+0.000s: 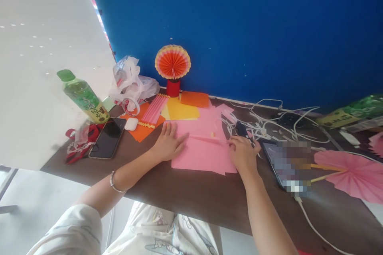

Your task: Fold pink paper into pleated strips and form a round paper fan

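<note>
With left hand [169,145] fairly open, pressing down on the left edge of pink paper [200,159] and gripping nothing. With right hand [243,153] partly curled, touching the right end of a raised fold [206,138]; cannot tell whether pinching it or just resting there. Lying between both hands, back from the near edge of the table [161,187]. Judging by that single narrow ridge, only early in the pleating, with most of the sheet left flat. Seemingly finished: round fan [172,61], standing in a red holder [173,88] at the far edge. Pleated but not spread: yellow-edged strip [154,111], toward the far-left corner. Opened out near the right edge: pink fan [359,177] with sticks. Printed on the green bottle [88,97] at the left edge: characters too small to read. Cannot make out any brand.
</note>
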Available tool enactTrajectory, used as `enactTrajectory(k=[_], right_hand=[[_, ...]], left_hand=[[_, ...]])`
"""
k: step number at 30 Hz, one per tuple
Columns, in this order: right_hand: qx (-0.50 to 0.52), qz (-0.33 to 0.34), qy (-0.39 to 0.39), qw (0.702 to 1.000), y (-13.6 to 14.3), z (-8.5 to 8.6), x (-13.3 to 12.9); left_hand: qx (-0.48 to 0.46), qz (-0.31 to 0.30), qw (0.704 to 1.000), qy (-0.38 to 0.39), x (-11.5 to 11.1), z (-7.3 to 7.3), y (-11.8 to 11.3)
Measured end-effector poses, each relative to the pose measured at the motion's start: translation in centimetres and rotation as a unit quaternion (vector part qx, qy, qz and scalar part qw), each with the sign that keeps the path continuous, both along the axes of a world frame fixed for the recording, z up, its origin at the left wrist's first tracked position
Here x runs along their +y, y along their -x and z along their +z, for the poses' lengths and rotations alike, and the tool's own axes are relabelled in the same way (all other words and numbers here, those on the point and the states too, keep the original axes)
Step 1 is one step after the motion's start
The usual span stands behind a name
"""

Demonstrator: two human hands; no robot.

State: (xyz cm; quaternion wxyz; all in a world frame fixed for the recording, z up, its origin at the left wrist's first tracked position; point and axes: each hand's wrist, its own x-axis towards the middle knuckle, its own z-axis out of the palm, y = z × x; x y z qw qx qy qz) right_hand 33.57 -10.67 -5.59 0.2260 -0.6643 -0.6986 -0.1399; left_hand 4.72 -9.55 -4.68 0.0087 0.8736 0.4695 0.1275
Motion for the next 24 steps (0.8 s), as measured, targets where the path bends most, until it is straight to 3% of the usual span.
enactTrajectory(k=[3,5,8,10,24], right_hand=[[-0.002,-0.029,-0.089,0.996,1.0,1.2,-0.4],[-0.001,0.023,-0.114,0.993,2.4,1.9,-0.7],[-0.029,0.149,-0.051,0.987,4.8,2.5,-1.0],[-0.046,0.188,-0.017,0.981,5.8,2.4,-0.9],[-0.066,0.221,-0.005,0.973,4.7,1.4,0.0]], left_hand=[[-0.002,-0.001,1.000,-0.009,0.1,0.1,0.1],[-0.002,-0.003,1.000,-0.011,0.2,0.2,0.1],[-0.002,-0.003,1.000,-0.010,0.2,0.2,0.2],[-0.003,-0.002,1.000,-0.008,0.3,0.3,0.2],[-0.021,0.000,1.000,0.023,3.3,0.7,2.8]])
